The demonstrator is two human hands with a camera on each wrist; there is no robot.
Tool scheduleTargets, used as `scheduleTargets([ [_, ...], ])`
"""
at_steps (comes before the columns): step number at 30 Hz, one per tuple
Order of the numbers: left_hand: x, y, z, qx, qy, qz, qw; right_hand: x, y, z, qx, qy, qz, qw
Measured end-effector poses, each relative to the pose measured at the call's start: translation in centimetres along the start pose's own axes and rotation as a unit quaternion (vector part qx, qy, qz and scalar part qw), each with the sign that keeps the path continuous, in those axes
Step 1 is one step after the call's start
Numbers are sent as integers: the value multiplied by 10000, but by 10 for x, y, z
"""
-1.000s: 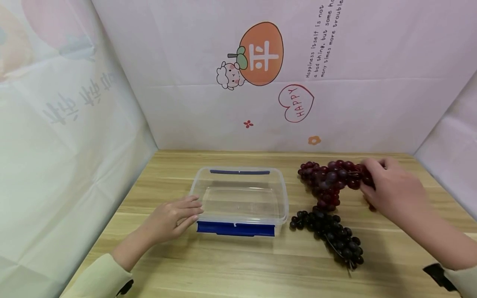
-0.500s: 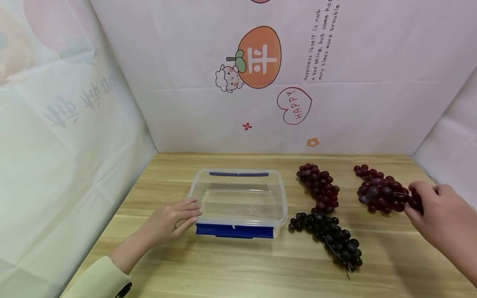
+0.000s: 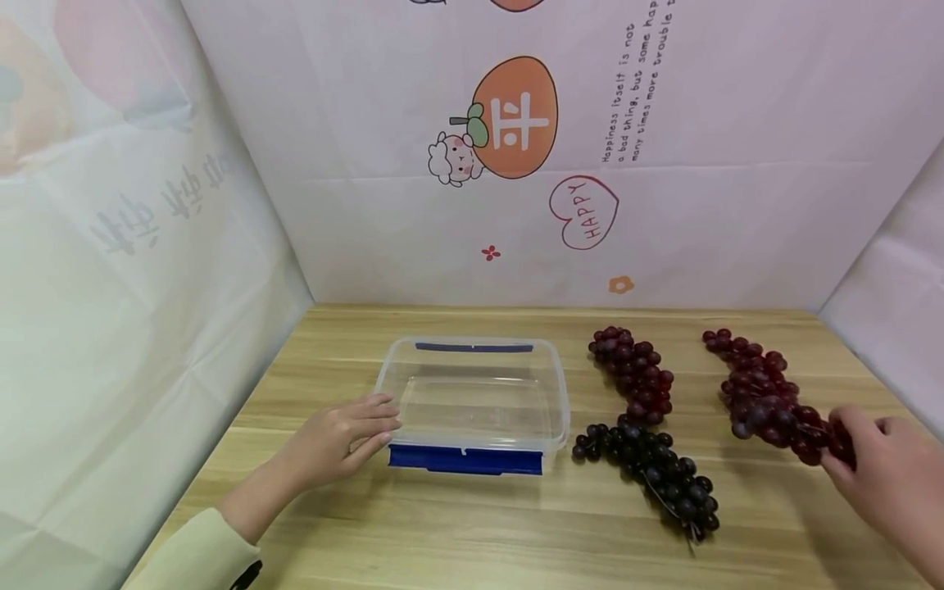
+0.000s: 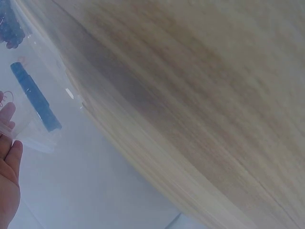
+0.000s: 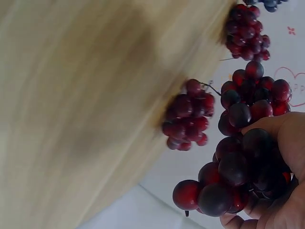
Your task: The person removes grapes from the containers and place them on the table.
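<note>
A bunch of red grapes (image 5: pixel 233 167) is in my right hand (image 3: pixel 888 471), fingers and thumb gripping its near end. In the head view, the held grapes (image 3: pixel 778 422) hang over or touch another red bunch (image 3: pixel 755 365) at the table's right; which of these I cannot tell. My left hand (image 3: pixel 342 434) rests on the left rim of a clear plastic container (image 3: pixel 472 442), its fingers fairly straight over the edge. The container has blue clips on its front and back sides. In the left wrist view, only part of the hand (image 4: pixel 9 176) shows.
Right of the container lie a red grape bunch (image 3: pixel 633 373) and, nearer me, a black grape bunch (image 3: pixel 656 471). The wooden table (image 3: pixel 442 524) ends at a printed white cloth (image 3: pixel 369 205) behind, with more white cloth at both sides.
My right hand has moved right and then toward me with the red grapes, away from the left red bunch. The left hand has stayed on the container.
</note>
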State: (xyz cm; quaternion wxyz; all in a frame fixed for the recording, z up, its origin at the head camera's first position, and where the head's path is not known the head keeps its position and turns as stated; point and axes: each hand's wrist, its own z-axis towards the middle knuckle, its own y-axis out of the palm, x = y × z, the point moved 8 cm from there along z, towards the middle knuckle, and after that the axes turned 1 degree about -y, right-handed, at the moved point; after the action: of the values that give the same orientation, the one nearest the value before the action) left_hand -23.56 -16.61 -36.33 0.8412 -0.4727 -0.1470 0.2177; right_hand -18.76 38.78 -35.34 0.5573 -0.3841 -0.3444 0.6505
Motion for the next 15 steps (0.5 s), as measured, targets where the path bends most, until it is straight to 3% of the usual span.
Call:
scheduleTargets([
  [6,-1,1,0,-18,-45,24,10000,17,22,-8,-661,296,-84,9973],
  [15,-1,2,0,-39,-62,-1,10000,25,46,-20,-1258,331,-326,9910],
])
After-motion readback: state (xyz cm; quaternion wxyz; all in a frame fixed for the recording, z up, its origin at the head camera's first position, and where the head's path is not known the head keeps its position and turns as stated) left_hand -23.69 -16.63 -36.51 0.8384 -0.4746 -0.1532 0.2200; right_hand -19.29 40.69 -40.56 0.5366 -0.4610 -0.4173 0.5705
